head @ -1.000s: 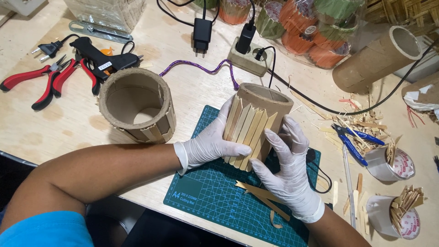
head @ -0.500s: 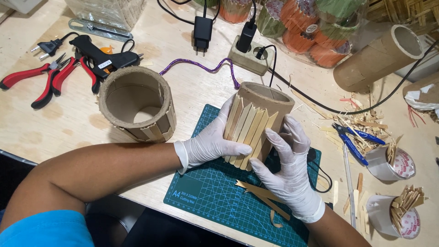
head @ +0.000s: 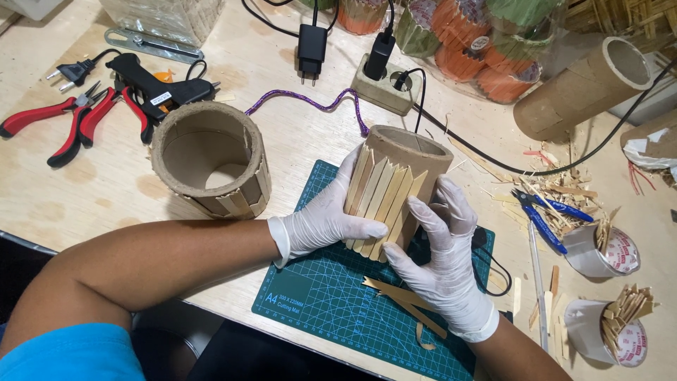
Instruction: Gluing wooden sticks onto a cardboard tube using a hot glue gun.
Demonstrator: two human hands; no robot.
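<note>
The scene is bright and evenly lit from above, with soft, short shadows pooling under the left hand (head: 321, 222), the right hand (head: 444, 264) and the cardboard tube (head: 398, 180) they grip, and no harsh glare beyond a mild sheen on the white gloves and the pale wooden table (head: 106, 190). Focus is sharp through the centre, so the grid on the green cutting mat (head: 331, 296) is crisp, while the forearm and blue sleeve (head: 70, 353) at the lower left go slightly soft. A wide-angle lens bends straight lines a little toward the edges, and the bottom-left corner falls into deep shade.
</note>
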